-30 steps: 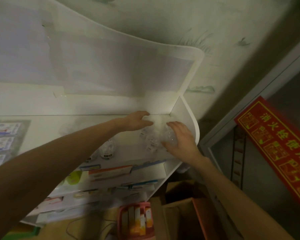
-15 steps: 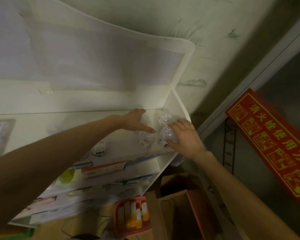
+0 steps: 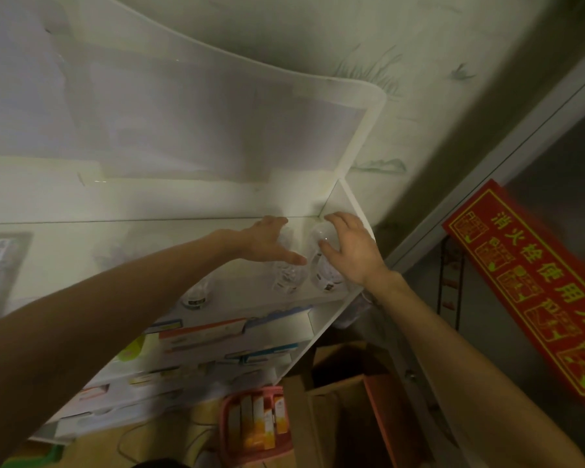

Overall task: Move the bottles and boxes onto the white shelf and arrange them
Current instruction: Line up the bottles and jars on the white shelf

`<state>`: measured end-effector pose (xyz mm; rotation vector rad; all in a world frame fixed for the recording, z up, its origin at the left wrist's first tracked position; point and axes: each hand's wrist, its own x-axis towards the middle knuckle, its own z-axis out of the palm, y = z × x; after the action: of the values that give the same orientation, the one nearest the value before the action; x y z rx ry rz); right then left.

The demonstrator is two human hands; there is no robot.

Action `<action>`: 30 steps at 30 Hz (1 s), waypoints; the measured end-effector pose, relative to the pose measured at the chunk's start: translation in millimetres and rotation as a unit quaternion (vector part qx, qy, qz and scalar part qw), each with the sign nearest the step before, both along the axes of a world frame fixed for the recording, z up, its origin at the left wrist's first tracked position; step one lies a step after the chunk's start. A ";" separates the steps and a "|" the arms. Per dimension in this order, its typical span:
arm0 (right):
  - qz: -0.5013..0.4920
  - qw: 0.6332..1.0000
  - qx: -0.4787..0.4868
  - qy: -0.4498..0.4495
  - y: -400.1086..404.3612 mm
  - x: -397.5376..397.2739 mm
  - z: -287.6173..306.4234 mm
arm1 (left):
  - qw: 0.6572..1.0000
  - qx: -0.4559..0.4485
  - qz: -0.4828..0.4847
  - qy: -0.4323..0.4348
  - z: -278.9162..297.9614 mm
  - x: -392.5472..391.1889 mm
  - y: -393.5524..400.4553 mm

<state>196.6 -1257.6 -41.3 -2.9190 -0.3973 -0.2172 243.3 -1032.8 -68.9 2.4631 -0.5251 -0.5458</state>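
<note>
Since half a second back, both hands had been pushed deeper toward the shelf (image 3: 348,211) corner. The right hand (image 3: 352,249) was cupped over a clear bottle (image 3: 321,236); the left hand (image 3: 267,241) was laid open against another bottle (image 3: 286,275) just beside it.

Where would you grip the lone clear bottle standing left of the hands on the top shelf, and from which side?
Take the lone clear bottle around its rounded body, just above the dark label band, coming from the open front edge of the white shelf. It appears to stand upright and apart from the others, with clear space on both sides for fingers, while the left hand and right hand are busy with bottles by the corner.
</note>
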 end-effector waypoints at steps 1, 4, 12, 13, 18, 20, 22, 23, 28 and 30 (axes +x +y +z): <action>-0.004 1.000 0.008 0.017 2.9 5.6 -2.2 | 1.000 -0.001 -0.001 0.004 0.3 0.0 0.3; -0.019 0.999 -0.007 0.047 8.3 14.3 -15.1 | 1.000 0.001 0.001 0.006 -0.3 -0.1 0.9; -0.034 0.997 -0.075 0.012 8.9 14.0 -29.6 | 1.000 0.016 0.002 0.002 -6.4 2.1 0.6; -0.034 0.996 -0.082 0.010 8.7 14.2 -30.1 | 1.000 0.014 0.001 0.000 -6.4 1.6 -0.1; -0.034 0.994 -0.105 0.009 5.7 13.8 -29.5 | 1.000 0.007 0.000 -0.004 -3.7 0.1 -4.0; -0.029 0.993 -0.115 0.008 4.8 14.7 -28.5 | 1.000 0.008 0.000 -0.005 -2.8 -1.3 -5.4; -0.029 0.992 -0.120 0.012 4.5 14.4 -28.2 | 1.000 0.005 -0.003 -0.006 -3.2 -1.6 -5.9; -0.033 0.992 -0.120 0.017 4.7 14.1 -28.0 | 1.000 0.003 -0.005 -0.005 -3.2 -1.4 -5.5; -0.037 0.998 -0.049 -0.001 5.6 8.3 -17.0 | 1.000 -0.002 -0.007 -0.027 0.4 -5.1 -0.9; -0.054 0.998 0.024 -0.034 2.8 3.6 -7.1 | 0.999 -0.012 -0.003 -0.041 5.3 -6.5 3.0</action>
<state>200.2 -1254.8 -48.4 -2.8940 -0.2407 -0.3374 236.8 -1029.8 -63.6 2.4699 -0.5693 -0.4410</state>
